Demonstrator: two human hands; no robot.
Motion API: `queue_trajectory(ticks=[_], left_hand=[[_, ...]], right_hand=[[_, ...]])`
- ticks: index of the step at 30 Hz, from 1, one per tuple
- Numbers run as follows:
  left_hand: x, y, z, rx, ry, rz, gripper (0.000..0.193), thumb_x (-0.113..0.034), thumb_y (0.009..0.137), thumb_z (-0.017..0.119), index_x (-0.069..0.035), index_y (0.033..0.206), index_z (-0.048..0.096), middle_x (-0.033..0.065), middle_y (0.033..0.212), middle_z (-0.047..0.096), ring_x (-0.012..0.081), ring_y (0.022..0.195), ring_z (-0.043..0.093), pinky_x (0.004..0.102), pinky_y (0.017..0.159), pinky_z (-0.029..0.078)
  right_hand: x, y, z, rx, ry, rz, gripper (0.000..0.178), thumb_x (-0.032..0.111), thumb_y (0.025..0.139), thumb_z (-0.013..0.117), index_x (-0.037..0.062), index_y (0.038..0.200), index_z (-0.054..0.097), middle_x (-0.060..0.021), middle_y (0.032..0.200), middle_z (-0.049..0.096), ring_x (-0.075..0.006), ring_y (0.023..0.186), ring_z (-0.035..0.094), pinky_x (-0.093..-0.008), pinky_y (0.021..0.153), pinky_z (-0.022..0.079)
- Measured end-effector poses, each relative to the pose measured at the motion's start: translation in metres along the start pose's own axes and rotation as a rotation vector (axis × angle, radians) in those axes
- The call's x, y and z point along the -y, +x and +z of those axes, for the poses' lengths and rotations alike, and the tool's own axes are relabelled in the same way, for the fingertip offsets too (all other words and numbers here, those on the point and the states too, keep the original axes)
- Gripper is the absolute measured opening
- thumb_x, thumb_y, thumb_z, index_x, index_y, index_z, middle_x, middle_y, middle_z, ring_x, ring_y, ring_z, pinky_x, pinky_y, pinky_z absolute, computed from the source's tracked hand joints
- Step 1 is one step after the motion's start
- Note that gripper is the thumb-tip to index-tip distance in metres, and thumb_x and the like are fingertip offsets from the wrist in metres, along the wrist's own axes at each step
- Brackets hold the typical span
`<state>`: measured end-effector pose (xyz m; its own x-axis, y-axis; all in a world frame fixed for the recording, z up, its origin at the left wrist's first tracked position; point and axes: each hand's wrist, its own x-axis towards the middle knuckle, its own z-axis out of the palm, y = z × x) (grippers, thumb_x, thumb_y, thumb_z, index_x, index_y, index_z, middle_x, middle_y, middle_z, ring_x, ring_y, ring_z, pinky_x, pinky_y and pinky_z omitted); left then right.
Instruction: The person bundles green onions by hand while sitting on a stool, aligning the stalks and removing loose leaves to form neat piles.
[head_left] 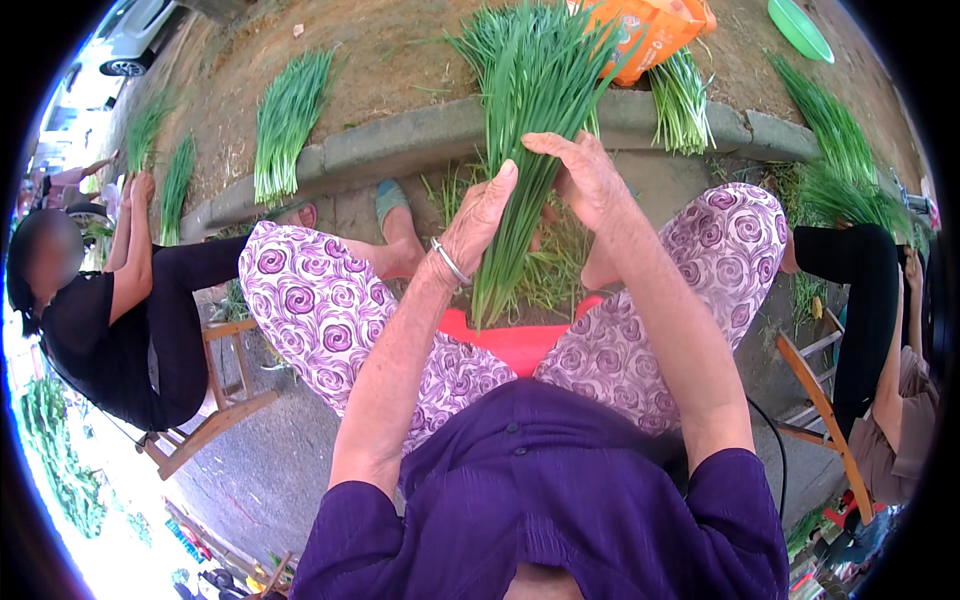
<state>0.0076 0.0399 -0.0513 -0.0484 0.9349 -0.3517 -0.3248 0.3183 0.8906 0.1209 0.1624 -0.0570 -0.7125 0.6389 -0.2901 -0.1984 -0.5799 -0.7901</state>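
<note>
A long bundle of garlic chives (530, 190) stands out in front of me between my knees, green leaves pointing away. My left hand (472, 228), with a silver bangle at the wrist, is closed around its left side; the thumb lies along the edge and the other fingers are hidden behind the stalks. From the right, my right hand (592, 182) grips the same bundle, its index finger laid across the front and its other fingers partly behind. The leaf tips overlap more chives (478, 50) lying beyond the curb.
Loose green trimmings (545, 275) litter the ground below the bundle. A concrete curb (400, 137) crosses ahead, with chive bundles (291, 125) along it. An orange bag (650, 35) and a green basin (800, 30) lie beyond. Seated people (110, 310) flank me on wooden chairs.
</note>
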Motion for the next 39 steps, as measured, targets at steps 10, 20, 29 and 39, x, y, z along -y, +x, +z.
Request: queue_trajectory(ticks=[10,20,29,39], left_hand=[[0.004,0.005,-0.007,0.062,-0.312,-0.023,0.038,-0.033,0.089,0.061,-0.004,0.113,0.054,0.0048,0.081,0.061,0.0153,0.065,0.061,0.0281,0.057,0.052],[-0.001,0.015,-0.064,-0.21,-0.729,0.155,0.024,-0.023,0.092,0.057,-0.004,0.106,0.053,0.0093,0.09,0.06,0.0223,0.079,0.061,0.0388,0.074,0.054],[0.006,0.018,-0.07,-0.285,-0.703,0.152,0.026,-0.025,0.091,0.058,-0.004,0.104,0.053,0.0127,0.09,0.062,0.0279,0.079,0.063,0.0442,0.069,0.056],[-0.003,0.014,-0.059,-0.276,-0.597,0.162,0.05,-0.047,0.091,0.052,0.0,0.109,0.051,0.0175,0.093,0.062,0.0293,0.08,0.064,0.0417,0.065,0.058]], right_hand=[[0.006,-0.006,0.014,-0.026,-0.292,-0.027,0.043,0.039,0.08,0.067,-0.0004,0.095,0.061,-0.0076,0.082,0.063,-0.0121,0.072,0.056,-0.0317,0.068,0.046],[-0.004,-0.007,0.007,0.137,-0.462,0.139,0.056,0.046,0.086,0.06,-0.0041,0.11,0.059,-0.0155,0.101,0.066,-0.0211,0.09,0.064,-0.0338,0.084,0.049],[0.003,-0.024,0.03,0.352,-0.608,0.29,0.052,0.054,0.078,0.066,0.0028,0.09,0.064,-0.0034,0.08,0.063,-0.0118,0.073,0.059,-0.0271,0.068,0.047],[-0.028,-0.021,0.025,0.455,-0.537,0.347,0.043,0.042,0.077,0.067,0.0019,0.091,0.063,-0.002,0.076,0.062,-0.0093,0.065,0.055,-0.0247,0.057,0.042]])
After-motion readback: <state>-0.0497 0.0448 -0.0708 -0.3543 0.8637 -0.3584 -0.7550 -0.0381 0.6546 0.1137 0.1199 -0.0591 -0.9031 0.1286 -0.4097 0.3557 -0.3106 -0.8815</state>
